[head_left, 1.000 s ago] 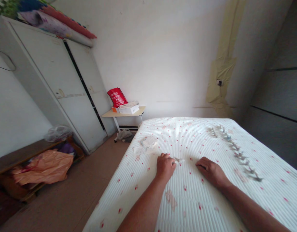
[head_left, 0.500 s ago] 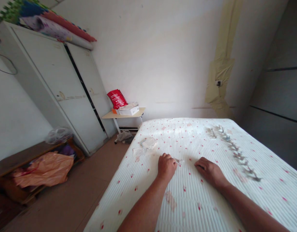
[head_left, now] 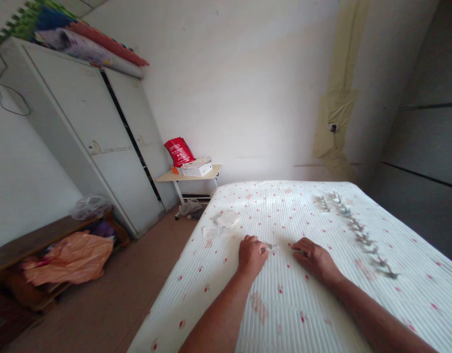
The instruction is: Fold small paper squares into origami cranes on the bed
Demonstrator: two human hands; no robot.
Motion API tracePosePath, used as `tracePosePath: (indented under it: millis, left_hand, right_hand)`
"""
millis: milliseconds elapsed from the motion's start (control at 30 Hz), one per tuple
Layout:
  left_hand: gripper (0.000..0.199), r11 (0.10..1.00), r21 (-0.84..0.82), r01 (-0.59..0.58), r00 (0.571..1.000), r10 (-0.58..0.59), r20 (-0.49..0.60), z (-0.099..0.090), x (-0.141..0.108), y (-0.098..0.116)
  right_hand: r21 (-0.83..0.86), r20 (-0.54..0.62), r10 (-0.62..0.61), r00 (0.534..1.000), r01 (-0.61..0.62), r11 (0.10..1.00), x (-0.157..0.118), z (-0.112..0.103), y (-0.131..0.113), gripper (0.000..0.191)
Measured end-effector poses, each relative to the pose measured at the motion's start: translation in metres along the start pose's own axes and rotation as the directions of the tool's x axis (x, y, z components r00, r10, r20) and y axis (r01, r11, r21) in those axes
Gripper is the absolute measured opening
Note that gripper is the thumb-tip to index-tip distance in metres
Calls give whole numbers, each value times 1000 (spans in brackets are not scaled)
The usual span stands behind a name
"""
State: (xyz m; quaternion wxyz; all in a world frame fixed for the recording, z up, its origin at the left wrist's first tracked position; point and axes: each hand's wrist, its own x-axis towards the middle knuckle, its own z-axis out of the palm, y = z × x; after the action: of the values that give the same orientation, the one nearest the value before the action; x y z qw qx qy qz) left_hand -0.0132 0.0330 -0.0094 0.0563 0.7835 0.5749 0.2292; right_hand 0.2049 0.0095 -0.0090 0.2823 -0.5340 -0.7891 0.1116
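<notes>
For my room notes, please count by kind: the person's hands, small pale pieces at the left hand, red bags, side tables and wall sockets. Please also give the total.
Left hand plus right hand: 2
Small pale piece: 1
Red bag: 1
Side table: 1
Wall socket: 1
Total: 6

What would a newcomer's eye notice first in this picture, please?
Probably the bright red bag on the small table, beyond the far left corner of the mattress. Next, the row of small greyish pieces along its right side. Then the left hand, seemingly pinching a small pale piece.
</notes>
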Motion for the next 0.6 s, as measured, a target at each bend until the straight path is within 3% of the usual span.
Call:
tracePosePath:
  millis: [300,600]
  left_hand:
    - [12,995,-38,97,994,-95,53,-2,5,3]
    - [10,989,-101,108,994,-111,-24,7,6,-3]
  right_hand:
    - [54,-9,13,1000,-12,998,14,9,1,23]
    - [120,-20,13,1000,-11,993,9,7,3,24]
